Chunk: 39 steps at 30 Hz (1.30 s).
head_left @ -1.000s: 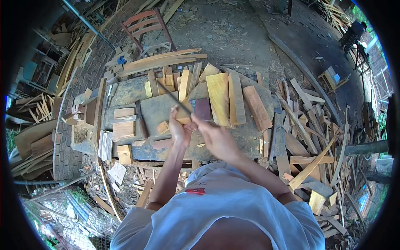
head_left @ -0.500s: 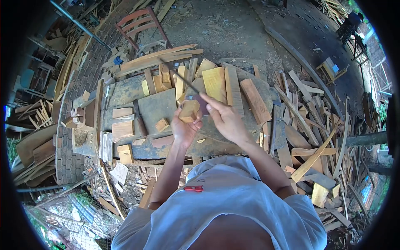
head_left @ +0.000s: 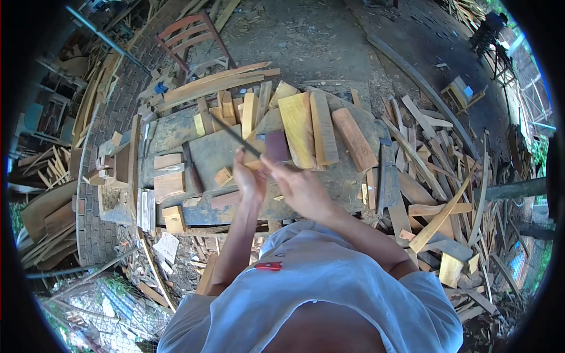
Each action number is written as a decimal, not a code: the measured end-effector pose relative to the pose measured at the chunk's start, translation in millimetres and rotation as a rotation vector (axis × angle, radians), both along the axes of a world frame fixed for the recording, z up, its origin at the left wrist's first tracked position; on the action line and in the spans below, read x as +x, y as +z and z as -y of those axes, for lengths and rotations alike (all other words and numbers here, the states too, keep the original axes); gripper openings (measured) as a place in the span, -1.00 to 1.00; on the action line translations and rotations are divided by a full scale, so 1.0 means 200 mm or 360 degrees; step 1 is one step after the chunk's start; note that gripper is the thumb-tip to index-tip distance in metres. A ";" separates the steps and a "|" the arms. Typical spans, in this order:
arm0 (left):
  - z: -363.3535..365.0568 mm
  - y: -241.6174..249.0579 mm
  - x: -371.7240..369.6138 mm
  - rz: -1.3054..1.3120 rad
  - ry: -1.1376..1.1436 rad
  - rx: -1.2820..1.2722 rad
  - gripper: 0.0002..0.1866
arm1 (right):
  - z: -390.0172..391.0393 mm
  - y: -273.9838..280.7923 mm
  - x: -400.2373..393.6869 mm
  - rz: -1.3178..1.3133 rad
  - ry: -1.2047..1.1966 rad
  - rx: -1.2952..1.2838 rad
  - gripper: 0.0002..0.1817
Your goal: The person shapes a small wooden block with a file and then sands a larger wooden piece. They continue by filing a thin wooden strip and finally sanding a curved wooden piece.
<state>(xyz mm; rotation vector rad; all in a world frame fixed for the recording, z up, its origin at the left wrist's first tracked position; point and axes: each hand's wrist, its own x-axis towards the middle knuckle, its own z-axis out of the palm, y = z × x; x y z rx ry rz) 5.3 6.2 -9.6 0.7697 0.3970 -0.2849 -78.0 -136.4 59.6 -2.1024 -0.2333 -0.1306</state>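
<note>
My right hand (head_left: 305,191) is closed round the near end of a long, dark file (head_left: 238,136), which points up and to the left. My left hand (head_left: 251,181) grips a small wooden block (head_left: 255,165), mostly hidden by the file and my fingers. The file lies across the top of the block, seemingly touching it. Just beyond my hands, a dark purple sheet (head_left: 276,146) rests on the workbench (head_left: 220,144). A smaller wood block (head_left: 223,176) sits on the bench to the left of my left hand.
Several boards, among them a yellow board (head_left: 297,126) and a reddish wood block (head_left: 355,140), lie along the bench's far side. A wooden-handled tool (head_left: 194,175) lies at left. Scrap wood (head_left: 438,176) is heaped at right. A wooden chair (head_left: 191,38) stands beyond the bench.
The file has come down and to the left, from above the block to across it. The block has tilted, so its broad face no longer shows. The view has shifted slightly.
</note>
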 end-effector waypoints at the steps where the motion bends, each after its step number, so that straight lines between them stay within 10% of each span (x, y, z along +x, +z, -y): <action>1: -0.02 -0.01 0.00 -0.0011 -0.0013 -0.0010 -0.74 | 0.00 -0.01 0.00 -0.0011 -0.0013 -0.0010 -0.51; 22: 0.11 0.04 -0.12 0.0175 -0.0441 0.0013 -0.64 | 0.25 -0.28 0.08 0.0008 -0.0454 -0.0118 -0.57; 35: 0.35 -0.37 -0.02 0.0706 -0.0220 0.0898 -0.59 | 0.64 -0.71 0.22 0.0265 -0.1342 -0.1240 -0.53; 37: 0.36 -0.41 -0.02 0.1256 -0.0200 0.1789 -0.61 | 0.63 -0.68 0.21 0.0248 -0.1350 -0.1294 -0.50; 39: 0.39 -0.46 -0.05 0.1179 -0.0227 0.1746 -0.61 | 0.63 -0.68 0.21 0.0230 -0.1335 -0.1289 -0.49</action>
